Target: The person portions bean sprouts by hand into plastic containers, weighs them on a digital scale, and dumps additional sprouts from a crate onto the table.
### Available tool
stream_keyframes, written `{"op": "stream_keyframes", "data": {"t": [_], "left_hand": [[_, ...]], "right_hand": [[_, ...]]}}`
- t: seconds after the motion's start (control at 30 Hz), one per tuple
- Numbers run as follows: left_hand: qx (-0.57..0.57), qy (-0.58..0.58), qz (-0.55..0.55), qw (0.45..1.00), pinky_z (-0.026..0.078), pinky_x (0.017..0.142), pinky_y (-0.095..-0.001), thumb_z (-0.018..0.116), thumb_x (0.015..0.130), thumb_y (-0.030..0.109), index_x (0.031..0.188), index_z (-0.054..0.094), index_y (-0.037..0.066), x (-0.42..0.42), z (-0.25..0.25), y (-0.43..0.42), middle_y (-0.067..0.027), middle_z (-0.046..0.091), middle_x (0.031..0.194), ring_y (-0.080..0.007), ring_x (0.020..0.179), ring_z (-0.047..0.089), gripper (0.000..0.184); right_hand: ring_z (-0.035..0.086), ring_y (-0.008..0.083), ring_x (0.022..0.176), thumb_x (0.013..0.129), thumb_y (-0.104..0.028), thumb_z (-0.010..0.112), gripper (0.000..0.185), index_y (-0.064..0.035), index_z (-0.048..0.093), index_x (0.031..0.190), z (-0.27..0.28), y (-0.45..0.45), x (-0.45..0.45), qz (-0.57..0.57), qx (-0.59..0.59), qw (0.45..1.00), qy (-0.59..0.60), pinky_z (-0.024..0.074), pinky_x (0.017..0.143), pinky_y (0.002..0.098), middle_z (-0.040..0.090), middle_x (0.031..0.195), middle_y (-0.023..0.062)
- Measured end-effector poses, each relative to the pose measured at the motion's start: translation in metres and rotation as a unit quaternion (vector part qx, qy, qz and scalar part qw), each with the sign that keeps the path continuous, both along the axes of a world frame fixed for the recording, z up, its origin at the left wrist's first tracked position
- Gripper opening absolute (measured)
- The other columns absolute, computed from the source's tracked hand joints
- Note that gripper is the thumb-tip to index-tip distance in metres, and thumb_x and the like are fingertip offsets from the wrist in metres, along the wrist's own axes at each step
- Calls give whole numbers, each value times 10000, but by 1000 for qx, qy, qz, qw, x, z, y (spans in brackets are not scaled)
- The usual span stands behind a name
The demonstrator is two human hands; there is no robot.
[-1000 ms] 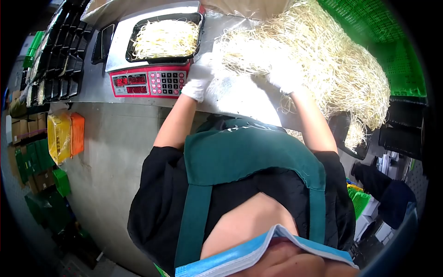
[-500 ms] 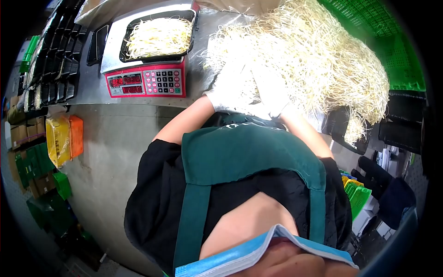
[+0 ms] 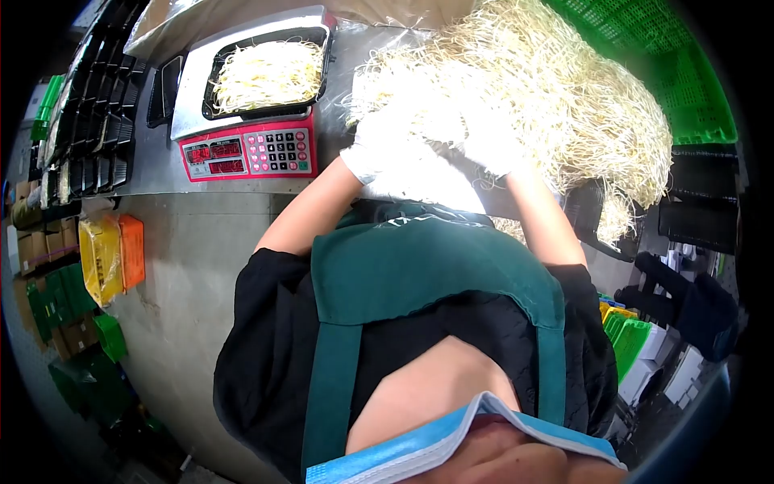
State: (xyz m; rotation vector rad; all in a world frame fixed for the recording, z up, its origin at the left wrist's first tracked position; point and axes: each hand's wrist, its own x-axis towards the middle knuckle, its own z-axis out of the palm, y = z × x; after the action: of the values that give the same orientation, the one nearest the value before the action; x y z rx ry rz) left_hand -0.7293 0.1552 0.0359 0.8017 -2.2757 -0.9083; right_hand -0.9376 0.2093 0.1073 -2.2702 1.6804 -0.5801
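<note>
A large heap of pale bean sprouts (image 3: 564,97) covers the right part of the metal table. My left hand (image 3: 372,149), in a white glove, touches the heap's left edge; glare hides its fingers. My right hand (image 3: 490,145), also gloved, rests against the front of the heap, its fingers washed out by bright light. Left of the hands stands a red scale (image 3: 248,151) with lit red digits. On its plate sits a black tray (image 3: 211,101) filled with sprouts (image 3: 270,75).
Stacked black trays (image 3: 101,121) stand at the far left, beside a single black tray (image 3: 165,90). A green crate (image 3: 685,89) is behind the heap. Below the table's left edge are yellow (image 3: 98,258) and orange (image 3: 131,248) bins. Another person (image 3: 701,315) is at the lower right.
My hands came together near the table's front edge, then moved apart and forward against the sprouts. The scale and its tray have shifted slightly left in view.
</note>
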Motion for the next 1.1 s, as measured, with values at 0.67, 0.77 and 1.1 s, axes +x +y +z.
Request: {"op": "stream_keyframes", "data": {"t": [0.67, 0.77, 1.1], "left_hand": [[-183, -173, 8, 968, 365, 1035, -439, 597, 858, 272, 1338, 493, 11, -3, -10, 17, -201, 572, 1185, -329, 1148, 514, 557], [-147, -59, 10, 987, 343, 1055, -450, 706, 789, 313, 1367, 457, 62, 36, -17, 15, -178, 520, 1310, -348, 1195, 491, 677], [-53, -171, 211, 961, 272, 1071, -525, 724, 712, 495, 1442, 319, -4, 23, -14, 40, -219, 411, 1371, -365, 1246, 418, 972]], "right_hand": [[577, 299, 1153, 865, -173, 659, 497, -90, 505, 1331, -54, -18, -50, -74, 275, 956, -74, 436, 1023, 384, 593, 1269, 154], [515, 305, 1228, 739, -201, 795, 828, -46, 366, 1431, -41, -7, -54, 20, 295, 942, -160, 369, 1094, 400, 510, 1357, 198], [555, 381, 1102, 788, -391, 652, 652, -63, 504, 1332, -40, 6, 35, -84, 10, 996, 41, 424, 960, 463, 602, 1173, 222]]}}
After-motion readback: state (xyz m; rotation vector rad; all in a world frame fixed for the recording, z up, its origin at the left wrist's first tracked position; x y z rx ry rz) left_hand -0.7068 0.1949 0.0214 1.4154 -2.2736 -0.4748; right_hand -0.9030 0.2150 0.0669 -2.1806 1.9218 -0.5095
